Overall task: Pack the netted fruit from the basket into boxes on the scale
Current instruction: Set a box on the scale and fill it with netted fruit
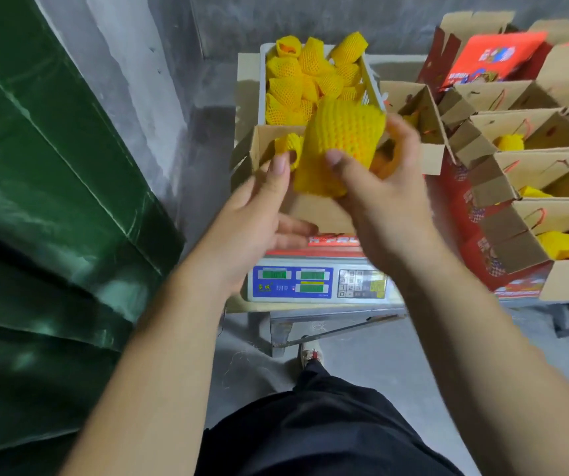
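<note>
Both forearms reach in; the right hand (379, 197) grips a netted fruit (341, 142), thumb on its front. Spread and empty, the left hand (262, 214) sits beside it (thumb near the net), over the box (321, 211) on the scale (317, 283). Behind stands the basket (372, 84).

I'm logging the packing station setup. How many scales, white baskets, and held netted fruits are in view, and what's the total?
Scale: 1
White basket: 1
Netted fruit held in the right hand, left hand beside it: 1
Total: 3
</note>
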Available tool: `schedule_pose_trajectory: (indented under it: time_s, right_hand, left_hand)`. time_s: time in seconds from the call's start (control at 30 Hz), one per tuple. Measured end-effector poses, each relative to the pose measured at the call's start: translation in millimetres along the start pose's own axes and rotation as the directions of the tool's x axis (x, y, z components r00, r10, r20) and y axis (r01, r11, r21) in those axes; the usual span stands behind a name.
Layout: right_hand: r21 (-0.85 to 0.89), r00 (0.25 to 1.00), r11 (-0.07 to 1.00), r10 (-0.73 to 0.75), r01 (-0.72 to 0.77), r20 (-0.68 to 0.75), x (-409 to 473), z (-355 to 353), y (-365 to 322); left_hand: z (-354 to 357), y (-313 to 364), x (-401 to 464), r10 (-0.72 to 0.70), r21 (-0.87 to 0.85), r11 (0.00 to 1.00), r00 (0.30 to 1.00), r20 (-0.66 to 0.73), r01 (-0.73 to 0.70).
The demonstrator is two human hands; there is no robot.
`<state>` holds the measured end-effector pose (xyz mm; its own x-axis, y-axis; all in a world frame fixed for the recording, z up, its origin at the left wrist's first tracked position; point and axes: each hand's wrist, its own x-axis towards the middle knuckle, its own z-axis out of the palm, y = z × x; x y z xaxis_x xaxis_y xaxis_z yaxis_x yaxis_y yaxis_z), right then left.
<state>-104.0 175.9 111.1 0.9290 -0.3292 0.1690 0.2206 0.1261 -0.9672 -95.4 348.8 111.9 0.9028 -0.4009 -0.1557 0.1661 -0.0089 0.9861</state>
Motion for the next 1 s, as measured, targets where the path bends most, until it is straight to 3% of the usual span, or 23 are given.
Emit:
schedule_pose_trajectory:
  time_s: [0.07,0.17,0.27,0.33,0.6,1.0]
  right_hand:
    - [-0.205,0.987,0.967,-0.157,0.149,-0.024,25,-10,-13]
    - [-0.610,0.956,0.755,-0.295,0.241,0.012,55,-27,-22]
    - [-0.887,0.993,0.451,-0.107,0.098,0.055,67,-32,-18]
    - [-0.929,0.996,0.358,-0.048,0.090,0.078,62,-29,-11]
    - [-0.660,0.993,0.749,0.024,0.060,0.117,5,-21,8]
    - [-0.533,0.986,0.840,-0.011,0.099,0.166,0,-22,11]
  left_hand:
    - [-7,5,0,0.056,0.058,0.997,0.995,-0.082,-0.051]
    - [-22,2,-5,0.047,0.050,0.998,0.983,-0.178,-0.039]
    - [-31,-2,-11,0.001,0.041,0.999,0.974,-0.229,0.009]
    - [-33,-2,-12,-0.006,0.055,0.998,0.969,-0.246,0.021]
    - [-31,-2,-8,0.010,0.148,0.989,0.974,-0.225,0.024]
    - [-29,0,-1,0.065,0.210,0.977,0.976,-0.206,-0.021]
